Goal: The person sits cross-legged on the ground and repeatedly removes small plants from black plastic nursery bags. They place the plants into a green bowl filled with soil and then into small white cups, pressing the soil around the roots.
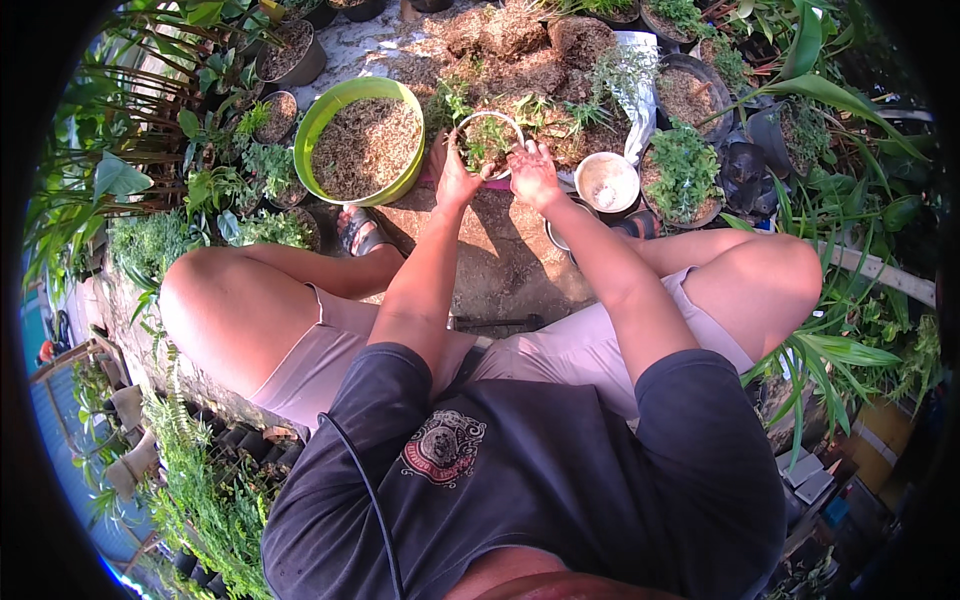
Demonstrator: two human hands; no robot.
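In front of me, a small round pot with a pale rim point(517, 126) holds a small green seedling point(487, 143). My left hand point(456, 180) is curled against the pot's left side, thumb near the rim. On the opposite side, my right hand point(533, 176) bends its fingers against the rim. The pot's lower part is hidden by my hands. Just left of it stands a large lime-green tub point(318, 115) filled with brown, crumbly potting mix point(365, 148). To the right is a white tub point(622, 206) with pale residue inside.
Beyond the pot lies a heap of brown soil and root clumps point(505, 65) with loose green sprigs. A crumpled whitish sheet point(638, 85) borders it on the right. Potted plants point(682, 170) crowd both sides. My sandalled feet flank the work spot.
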